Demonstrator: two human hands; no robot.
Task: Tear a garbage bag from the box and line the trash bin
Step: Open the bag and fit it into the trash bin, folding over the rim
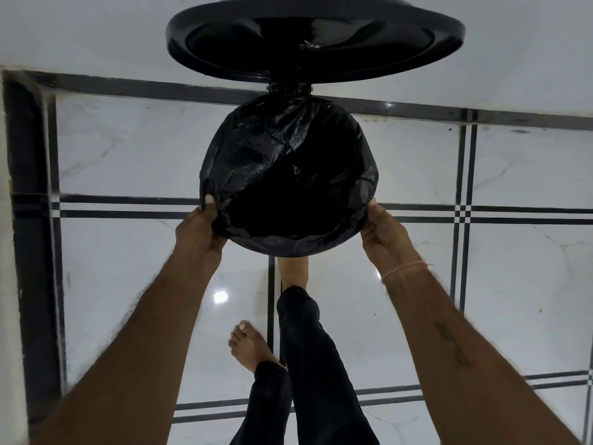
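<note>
Trash bin (321,244) hidden under garbage bag (272,149)

Head view, steep downward, close over bin (288,245)

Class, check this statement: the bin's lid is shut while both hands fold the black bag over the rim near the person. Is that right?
Not quite. The lid is open, tipped back behind the bin, as the head view shows. The rest holds: the left hand and right hand hold the black bag at the near rim.
</note>
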